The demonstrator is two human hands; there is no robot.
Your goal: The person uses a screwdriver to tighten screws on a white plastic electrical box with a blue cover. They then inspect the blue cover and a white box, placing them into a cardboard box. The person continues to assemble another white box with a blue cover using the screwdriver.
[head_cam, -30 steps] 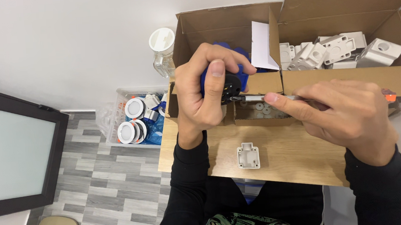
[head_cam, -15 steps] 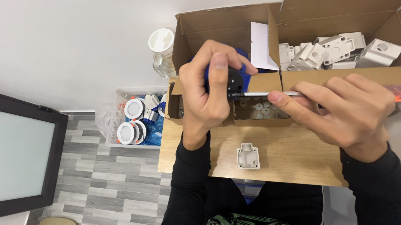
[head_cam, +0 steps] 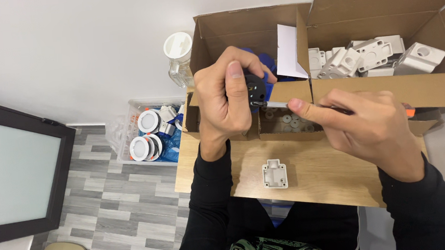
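My left hand (head_cam: 229,101) is closed around a small dark part with blue plastic behind it (head_cam: 257,87), held up over the cardboard boxes. My right hand (head_cam: 369,126) grips a screwdriver (head_cam: 278,104) with a metal shaft and an orange-tipped handle end; its tip meets the dark part. My index finger lies along the shaft. A white plastic housing (head_cam: 275,174) lies alone on the wooden table (head_cam: 328,175) below both hands.
An open cardboard box (head_cam: 385,86) holds several white plastic housings; a smaller box (head_cam: 287,131) holds small white rings. A clear bottle (head_cam: 179,60) stands at the table's far left. On the floor sit a bin of round white fittings (head_cam: 148,137) and a dark-framed panel (head_cam: 14,168).
Both hands have shifted slightly right and the dark part has turned a little in my left hand. The screwdriver stays against it.
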